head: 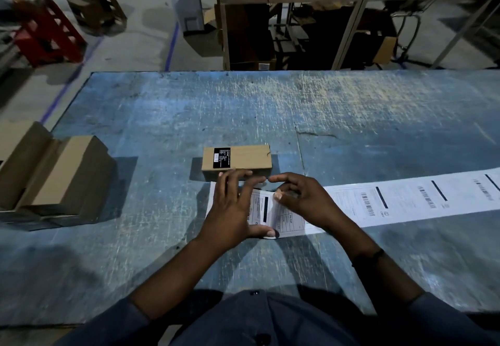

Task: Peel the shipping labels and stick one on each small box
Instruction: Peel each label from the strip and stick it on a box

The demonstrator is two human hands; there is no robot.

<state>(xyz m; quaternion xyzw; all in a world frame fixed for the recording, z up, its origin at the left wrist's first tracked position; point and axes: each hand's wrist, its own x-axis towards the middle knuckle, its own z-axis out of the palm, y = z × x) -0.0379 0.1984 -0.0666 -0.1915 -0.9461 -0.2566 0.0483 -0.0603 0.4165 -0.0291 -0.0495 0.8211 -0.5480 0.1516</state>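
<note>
Shipping label strip [405, 202] comes in from the right across the counter [297, 118] and ends right under my two hands. My left hand [232, 210] lies over the strip's left end, fingers spread and pretty straight, thumb pressing down on the near edge. My right hand [300, 199] is curled, its fingertips pinching the edge of the end label [286, 218]. That label looks a bit lifted there, though I can't tell how far.

Just past my fingertips is the small box [236, 159], brown cardboard, lying flat with a black sticker [221, 158] on top. Can't say whether my left fingers touch it.

Well off to the left sit some bigger cardboard cartons [54, 178]. Beyond the counter there's a red stool [46, 32] and a metal rack [297, 21].
</note>
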